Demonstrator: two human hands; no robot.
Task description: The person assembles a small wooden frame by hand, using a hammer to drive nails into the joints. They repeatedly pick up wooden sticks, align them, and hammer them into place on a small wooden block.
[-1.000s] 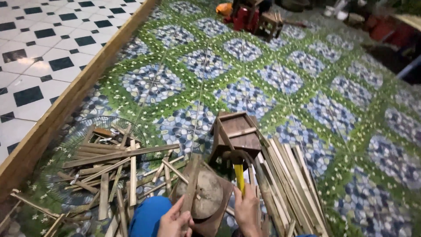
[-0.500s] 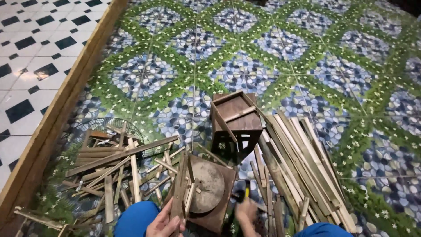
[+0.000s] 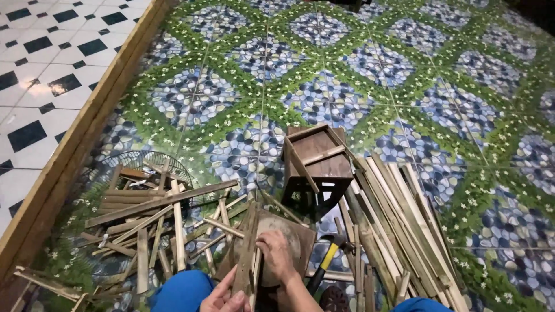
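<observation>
Left hand [image 3: 226,296] is pinching a thin wood strip [image 3: 247,248], grip holding it upright against a round wooden block [image 3: 287,245] on the floor [image 3: 324,63]. Right hand [image 3: 277,255] is pressing flat on the block, grip wide. Hammer [image 3: 325,261] is lying just beside.

left hand [image 3: 226,296] low, fingers half curled and spread; right hand [image 3: 276,254] palm down, fingers bent, forearm angled in.

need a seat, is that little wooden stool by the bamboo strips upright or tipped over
Upright. The small wooden stool shows its flat seat facing up, with its legs reaching down to the tiled floor.
</observation>
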